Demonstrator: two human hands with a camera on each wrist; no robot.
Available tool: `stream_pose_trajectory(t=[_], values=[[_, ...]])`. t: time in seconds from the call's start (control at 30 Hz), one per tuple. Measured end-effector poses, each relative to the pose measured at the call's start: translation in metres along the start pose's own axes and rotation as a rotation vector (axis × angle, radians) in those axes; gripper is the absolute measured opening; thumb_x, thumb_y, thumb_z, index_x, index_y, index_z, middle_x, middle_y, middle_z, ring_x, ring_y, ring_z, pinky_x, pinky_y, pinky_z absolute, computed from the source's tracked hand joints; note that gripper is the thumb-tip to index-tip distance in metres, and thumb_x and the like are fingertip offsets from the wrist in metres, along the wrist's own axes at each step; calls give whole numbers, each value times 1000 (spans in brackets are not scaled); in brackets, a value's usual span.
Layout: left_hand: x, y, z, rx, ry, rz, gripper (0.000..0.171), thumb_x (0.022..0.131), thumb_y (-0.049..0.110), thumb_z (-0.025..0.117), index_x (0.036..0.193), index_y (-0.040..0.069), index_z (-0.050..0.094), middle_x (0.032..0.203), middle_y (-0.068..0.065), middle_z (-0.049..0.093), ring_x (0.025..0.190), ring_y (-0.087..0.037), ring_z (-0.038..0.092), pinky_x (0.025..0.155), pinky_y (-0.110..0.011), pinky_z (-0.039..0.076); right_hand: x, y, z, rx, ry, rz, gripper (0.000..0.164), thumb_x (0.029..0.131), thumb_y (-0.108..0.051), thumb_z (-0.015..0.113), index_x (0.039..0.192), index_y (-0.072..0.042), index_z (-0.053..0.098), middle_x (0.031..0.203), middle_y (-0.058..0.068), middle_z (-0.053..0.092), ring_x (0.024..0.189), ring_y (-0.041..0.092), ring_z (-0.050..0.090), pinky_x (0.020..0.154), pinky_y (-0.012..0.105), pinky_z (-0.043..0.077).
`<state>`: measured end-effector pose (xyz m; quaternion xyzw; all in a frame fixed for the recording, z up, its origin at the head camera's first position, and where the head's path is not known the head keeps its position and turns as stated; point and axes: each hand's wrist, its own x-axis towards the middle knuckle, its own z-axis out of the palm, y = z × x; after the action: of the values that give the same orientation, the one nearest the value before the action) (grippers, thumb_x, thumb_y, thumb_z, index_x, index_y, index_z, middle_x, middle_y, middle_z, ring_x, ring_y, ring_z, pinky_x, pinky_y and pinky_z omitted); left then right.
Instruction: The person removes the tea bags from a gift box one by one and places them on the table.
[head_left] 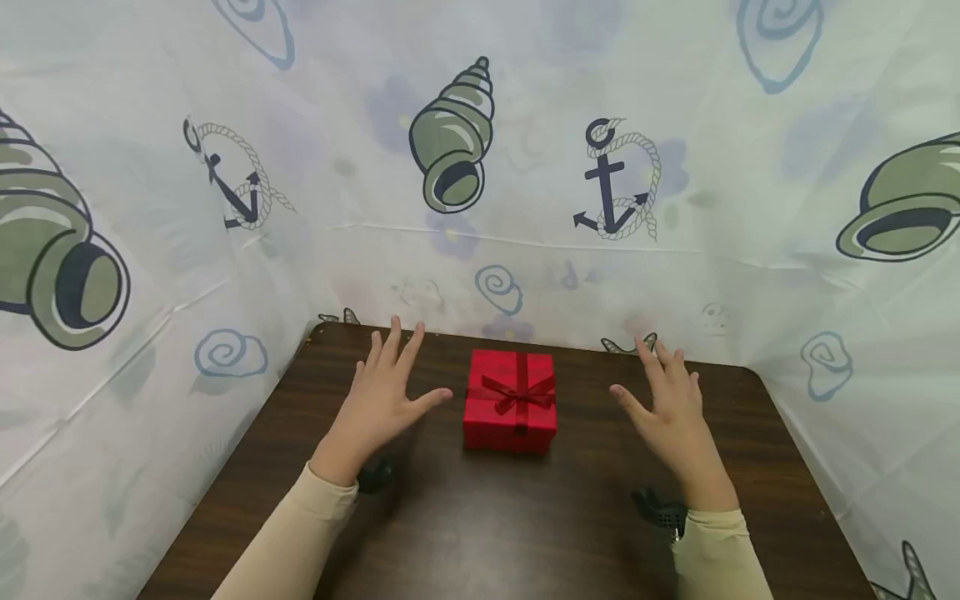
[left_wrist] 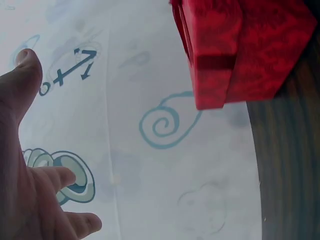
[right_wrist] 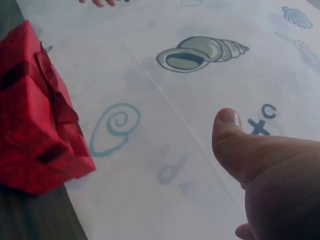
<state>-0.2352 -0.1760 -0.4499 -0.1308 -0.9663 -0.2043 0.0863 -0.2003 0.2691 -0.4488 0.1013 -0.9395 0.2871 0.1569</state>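
A red gift box [head_left: 501,425] with a dark red ribbon and bow [head_left: 519,395] on its lid sits on the brown table, between both hands. My left hand [head_left: 382,398] is held to the left of the box, fingers spread and thumb pointing toward it. On the other side my right hand [head_left: 670,414] hovers with its fingers spread, farther from the box than the left. Neither hand touches the box. The left wrist view shows the box [left_wrist: 260,55] beyond the thumb [left_wrist: 30,70]; in the right wrist view the box [right_wrist: 35,120] stands at the left edge.
The dark wood-grain table [head_left: 480,533] has rounded far corners. A white cloth [head_left: 525,208] printed with shells and anchors hangs behind it and along both sides. Black wrist straps [head_left: 660,508] show by the cream sleeves [head_left: 716,554].
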Motion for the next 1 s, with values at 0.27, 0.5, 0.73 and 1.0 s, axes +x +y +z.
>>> stream_pose_trajectory(t=[0.27, 0.5, 0.73, 1.0], values=[[-5, 5, 14, -143, -10, -8, 115, 92, 84, 64, 176, 39, 0, 186, -12, -1, 169, -52, 2, 123, -85, 20, -5, -7, 17, 146, 12, -10, 84, 107, -42, 71, 175, -27, 25, 177, 25, 26, 164, 59, 14, 126, 82, 15], [-12, 10, 23, -293, 5, 0, 115, 92, 78, 69, 176, 38, 2, 186, -8, 1, 170, -47, 5, 121, -83, 28, -8, -17, 43, 293, 139, -18, 82, 105, -28, 75, 173, -37, 30, 174, 12, 37, 163, 41, 33, 123, 76, 32], [-13, 16, 36, -384, 34, 53, 112, 97, 53, 78, 176, 38, 0, 186, -2, 2, 171, -42, 7, 126, -79, 23, -7, -19, 77, 439, 213, -53, 79, 105, -19, 74, 171, -36, 34, 172, 6, 42, 163, 31, 35, 127, 72, 29], [-15, 23, 56, -461, -35, 64, 110, 98, 57, 76, 177, 32, 5, 186, -2, 7, 171, -37, 13, 130, -73, 22, -9, -16, 104, 485, 88, -18, 81, 106, -20, 72, 171, -40, 29, 174, 6, 38, 164, 30, 33, 127, 75, 27]])
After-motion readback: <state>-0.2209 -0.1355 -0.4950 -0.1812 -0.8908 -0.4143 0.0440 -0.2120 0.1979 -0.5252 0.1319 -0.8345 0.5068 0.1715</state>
